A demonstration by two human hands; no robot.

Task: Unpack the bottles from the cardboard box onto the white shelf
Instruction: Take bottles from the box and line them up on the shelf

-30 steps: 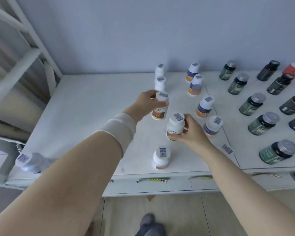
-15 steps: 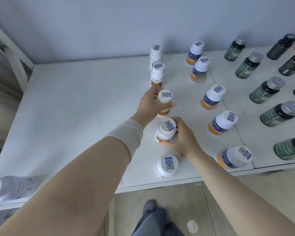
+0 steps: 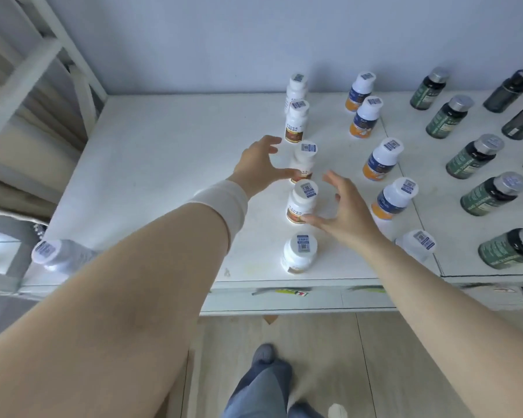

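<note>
Several white bottles with brown labels stand in a column on the white shelf (image 3: 163, 164). My left hand (image 3: 258, 165) is spread open just left of the third bottle (image 3: 304, 161), thumb near its base. My right hand (image 3: 341, 211) is open too, fingers spread just right of the fourth bottle (image 3: 301, 200), thumb tip close to its bottom edge. Neither hand grips anything. A fifth white bottle (image 3: 299, 251) stands nearest the front edge. The cardboard box is out of view.
Blue-and-orange labelled white bottles (image 3: 382, 159) form a column to the right, dark green bottles (image 3: 470, 156) further right. One white bottle (image 3: 55, 254) lies on its side at the shelf's left front corner. A white frame (image 3: 27, 64) rises at left. My legs show below.
Both hands have let go of the two white bottles they held and opened, pulling slightly away; the bottles now stand on the shelf in the column.
</note>
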